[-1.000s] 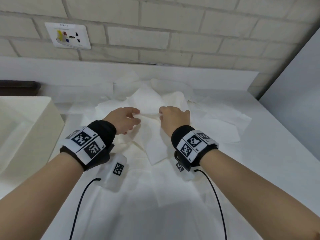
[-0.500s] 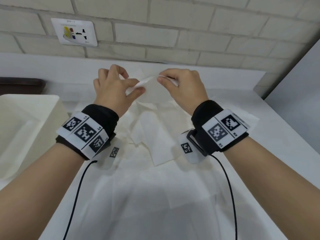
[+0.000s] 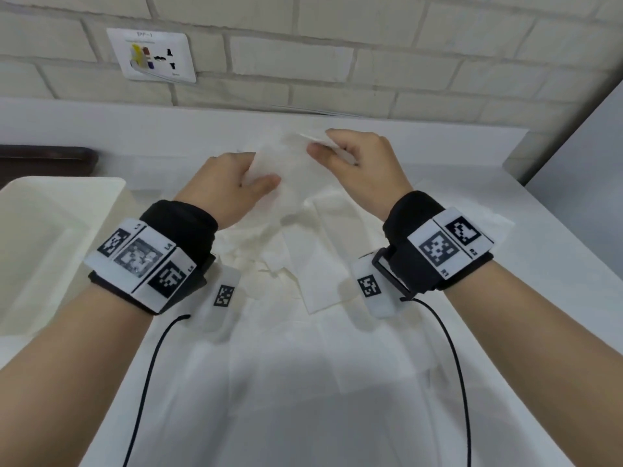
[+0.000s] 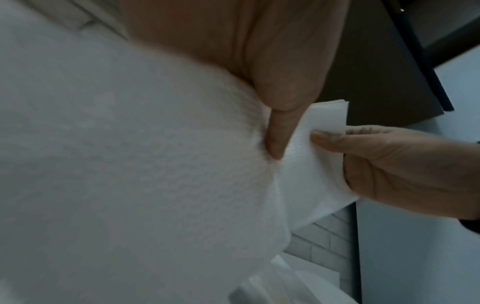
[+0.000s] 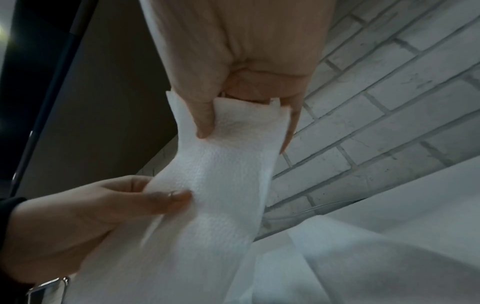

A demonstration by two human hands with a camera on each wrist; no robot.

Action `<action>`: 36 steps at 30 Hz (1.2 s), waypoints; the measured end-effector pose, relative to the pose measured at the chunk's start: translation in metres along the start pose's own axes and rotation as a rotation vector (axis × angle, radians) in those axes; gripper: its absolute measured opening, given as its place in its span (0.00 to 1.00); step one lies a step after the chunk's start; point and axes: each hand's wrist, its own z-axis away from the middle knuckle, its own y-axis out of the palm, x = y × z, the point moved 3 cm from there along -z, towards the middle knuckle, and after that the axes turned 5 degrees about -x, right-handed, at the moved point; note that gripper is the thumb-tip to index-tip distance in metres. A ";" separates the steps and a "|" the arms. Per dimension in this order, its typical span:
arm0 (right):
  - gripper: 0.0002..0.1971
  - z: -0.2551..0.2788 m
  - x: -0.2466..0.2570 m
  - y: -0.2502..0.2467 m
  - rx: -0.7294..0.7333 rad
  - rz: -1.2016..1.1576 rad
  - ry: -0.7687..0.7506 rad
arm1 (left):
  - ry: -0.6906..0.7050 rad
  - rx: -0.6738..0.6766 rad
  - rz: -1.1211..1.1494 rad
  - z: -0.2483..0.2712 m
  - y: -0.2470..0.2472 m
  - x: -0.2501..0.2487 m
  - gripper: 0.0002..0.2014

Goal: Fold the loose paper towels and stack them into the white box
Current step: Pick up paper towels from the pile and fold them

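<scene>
- The left hand (image 3: 226,187) grips one thin white embossed paper towel (image 3: 289,170) at its lower left part: the thumb lies on the near face and the curled fingers go behind the sheet.
- In the right wrist view the left thumb (image 5: 166,200) presses the paper against the fingers, which are mostly hidden behind it.
- The right hand (image 3: 362,166) pinches the upper edge of the same towel; its thumb (image 5: 203,115) is on one face and the curled fingers are on the other face.
- In the left wrist view a corner of the towel (image 4: 328,117) stands out above the right thumb.
- The towel is held in the air between both hands, above the pile of loose white paper towels (image 3: 320,264) on the white table (image 3: 556,298); its lower part hangs down toward the pile.
- The white rectangular box (image 3: 64,230) stands at the left side of the table, beside the left wrist and apart from the held towel.
- Behind the table there is a pale brick wall (image 3: 371,55) with a white socket plate (image 3: 151,55).
</scene>
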 end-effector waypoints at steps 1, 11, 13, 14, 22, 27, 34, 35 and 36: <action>0.16 0.000 -0.001 -0.001 -0.007 0.018 0.000 | -0.018 -0.026 0.026 0.001 0.000 0.001 0.09; 0.33 0.032 -0.064 0.037 0.414 0.719 0.352 | -0.284 -0.134 0.290 0.024 0.012 0.041 0.08; 0.29 0.032 -0.066 0.043 0.401 0.765 0.338 | -0.332 -0.112 0.362 0.029 0.016 0.048 0.16; 0.26 0.032 -0.067 0.044 0.385 0.779 0.327 | -0.361 -0.118 0.386 0.031 0.017 0.051 0.19; 0.24 0.034 -0.072 0.059 0.362 0.858 0.265 | -0.511 -0.193 0.581 0.037 0.018 0.064 0.20; 0.31 0.035 -0.070 0.064 0.336 0.855 0.203 | -0.502 -0.201 0.621 0.040 0.021 0.064 0.17; 0.22 0.027 -0.061 0.061 0.470 0.931 0.161 | -0.497 -0.209 0.655 0.039 0.023 0.067 0.18; 0.19 0.024 -0.058 0.058 0.466 0.939 0.155 | -0.496 -0.210 0.661 0.039 0.023 0.068 0.18; 0.16 0.021 -0.054 0.054 0.451 0.944 0.143 | -0.495 -0.210 0.665 0.039 0.023 0.069 0.19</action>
